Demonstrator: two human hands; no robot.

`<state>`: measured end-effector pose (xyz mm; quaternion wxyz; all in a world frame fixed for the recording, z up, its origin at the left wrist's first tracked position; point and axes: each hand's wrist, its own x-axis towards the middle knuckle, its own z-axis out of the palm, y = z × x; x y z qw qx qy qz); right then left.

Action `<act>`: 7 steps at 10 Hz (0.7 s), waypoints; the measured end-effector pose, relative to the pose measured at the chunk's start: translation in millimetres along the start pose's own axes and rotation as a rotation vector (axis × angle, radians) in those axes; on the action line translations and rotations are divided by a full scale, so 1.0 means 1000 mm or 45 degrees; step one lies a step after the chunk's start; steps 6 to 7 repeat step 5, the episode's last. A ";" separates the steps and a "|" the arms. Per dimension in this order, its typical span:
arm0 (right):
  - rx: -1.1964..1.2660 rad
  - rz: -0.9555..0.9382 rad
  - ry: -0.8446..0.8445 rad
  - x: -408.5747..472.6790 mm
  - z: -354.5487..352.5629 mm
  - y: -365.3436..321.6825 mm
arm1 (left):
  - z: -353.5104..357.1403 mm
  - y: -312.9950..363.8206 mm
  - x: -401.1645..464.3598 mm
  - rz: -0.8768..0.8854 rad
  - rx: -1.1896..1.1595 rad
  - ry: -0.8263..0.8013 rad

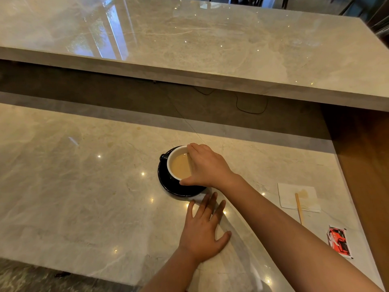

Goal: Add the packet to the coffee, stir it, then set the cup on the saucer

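From the head view, the cup (180,165) of milky coffee sits inside the rim of the dark saucer (168,186), which stands on the counter (84,186) about midway along its width and nearer the far edge than the near one. The cup's handle points left, away from both hands. The right hand (207,165) reaches in from the right and clasps the cup from above, one finger over the far rim and the thumb at the near rim, so the cup lies directly under and just left of that palm. It is the nearer hand by far. The left hand (202,232) lies flat and open on the counter just this side of the saucer, holding nothing.

The stir stick (299,208) rests on a stained napkin (299,197) toward the counter's right edge, its long axis running near to far. The red packet (339,242) lies near the right front corner. I judge the task nearly finished: only letting go of the cup seems left.
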<state>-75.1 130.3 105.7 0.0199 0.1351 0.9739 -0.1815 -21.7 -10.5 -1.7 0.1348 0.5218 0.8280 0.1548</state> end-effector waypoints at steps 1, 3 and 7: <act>-0.010 -0.008 0.017 -0.001 0.001 0.001 | 0.000 0.000 0.000 0.006 -0.008 0.009; -0.013 0.001 -0.057 -0.004 -0.002 0.001 | -0.001 0.001 0.000 0.017 0.013 0.019; -0.040 0.083 0.060 -0.020 -0.014 0.007 | 0.001 0.003 0.000 0.035 0.031 0.073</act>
